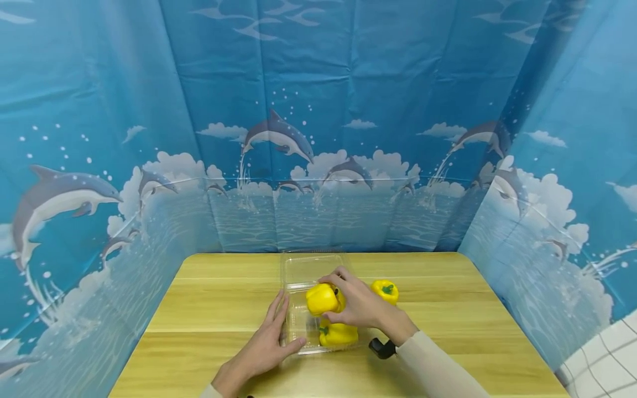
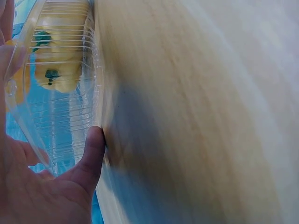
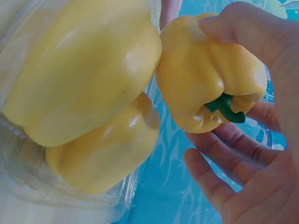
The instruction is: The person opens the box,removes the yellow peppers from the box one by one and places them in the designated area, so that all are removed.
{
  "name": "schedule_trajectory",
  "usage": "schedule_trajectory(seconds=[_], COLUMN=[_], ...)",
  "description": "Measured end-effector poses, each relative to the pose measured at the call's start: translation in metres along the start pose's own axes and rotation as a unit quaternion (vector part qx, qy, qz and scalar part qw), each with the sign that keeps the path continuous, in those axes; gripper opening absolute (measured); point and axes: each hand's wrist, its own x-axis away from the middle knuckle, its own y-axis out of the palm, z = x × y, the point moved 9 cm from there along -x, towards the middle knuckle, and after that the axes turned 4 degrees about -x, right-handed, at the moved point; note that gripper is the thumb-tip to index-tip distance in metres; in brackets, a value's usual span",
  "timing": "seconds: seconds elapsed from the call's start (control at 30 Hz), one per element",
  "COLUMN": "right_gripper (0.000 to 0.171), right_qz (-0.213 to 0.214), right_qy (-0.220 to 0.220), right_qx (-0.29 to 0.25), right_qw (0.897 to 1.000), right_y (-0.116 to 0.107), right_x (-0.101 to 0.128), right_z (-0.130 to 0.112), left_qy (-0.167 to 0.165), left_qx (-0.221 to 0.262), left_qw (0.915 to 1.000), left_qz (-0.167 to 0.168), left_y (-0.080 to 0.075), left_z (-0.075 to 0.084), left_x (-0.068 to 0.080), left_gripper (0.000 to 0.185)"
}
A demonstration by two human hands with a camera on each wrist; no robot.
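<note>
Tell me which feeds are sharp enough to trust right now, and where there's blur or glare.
Head view: sharp and evenly lit, with wide-angle bending at the edges; the right hand on a yellow pepper reads clearly. Left wrist view: the table is smeared by blur; the clear container shows glare streaks. Right wrist view: very close, peppers slightly soft with bright highlights.

Your right hand (image 1: 359, 305) is hiding part of the held pepper (image 1: 323, 299); the table (image 2: 201, 116) is blurring (left wrist view); your forearms are running off-frame.
</note>
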Motion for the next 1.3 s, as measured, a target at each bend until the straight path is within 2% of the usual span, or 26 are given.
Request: schedule_trajectory(seconds=[0.63, 0.97, 1.3], right_gripper=[0.071, 0.071, 0.072], right_qz=[0.026, 0.038, 0.045], right_qy=[0.000, -0.010, 0.004], right_qx=[-0.012, 0.005, 0.009], right_qw=[1.000, 0.999, 0.999], right_y=[-0.014, -0.023, -0.032], right_x=[0.016, 0.024, 0.031], right_z=[0.011, 0.014, 0.020], left_qy=[-0.001, -0.001, 0.000], left_qx=[0.002, 0.003, -0.002], left_qw=[1.0000, 1.0000, 1.0000], left_qz=[0.001, 0.002, 0.002], left_y=[-0.003, -0.004, -0.004], left_z=[0.005, 0.007, 0.007], left_x=[0.002, 0.003, 0.004], left_gripper=[0.114, 0.115, 0.116])
